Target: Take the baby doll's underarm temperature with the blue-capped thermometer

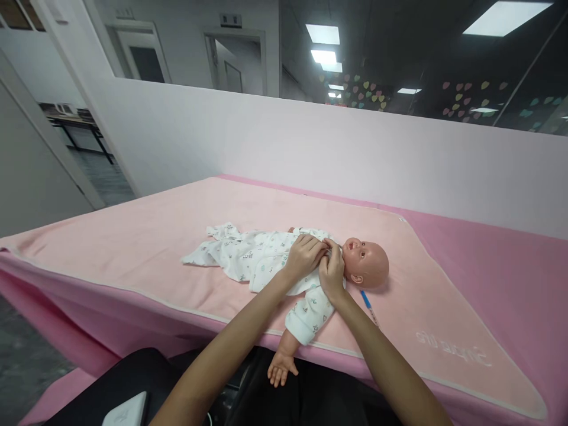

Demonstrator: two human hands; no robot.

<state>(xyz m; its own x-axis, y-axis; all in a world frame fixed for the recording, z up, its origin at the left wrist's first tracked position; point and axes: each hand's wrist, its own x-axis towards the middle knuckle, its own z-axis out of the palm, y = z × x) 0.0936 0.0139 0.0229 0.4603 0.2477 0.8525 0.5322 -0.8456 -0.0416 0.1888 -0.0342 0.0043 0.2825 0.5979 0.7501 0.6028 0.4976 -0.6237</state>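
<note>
The baby doll [366, 267] is laid centrally, head toward three o'clock. The printed baby outfit [266, 251] is fitted and pinched near the neck by left hand [305, 254] and right hand [332, 271]; fastening apparently remains.

Doll [364, 266] on its back, head to frame right, in a white printed outfit [261, 248]. Left hand [306, 255] and right hand [332, 271] meet at the neckline, fingers bent, tips close together; exact pinch hidden. Doll's near arm [290, 342] sleeved, its hand hanging past the table edge. Blue-ended stick [367, 302] just beside the head, partly behind the right forearm. All on a pale pink blanket [133, 231] over darker pink cloth [497, 254]. White wall [310, 142] behind, window [399, 53] above.
</note>
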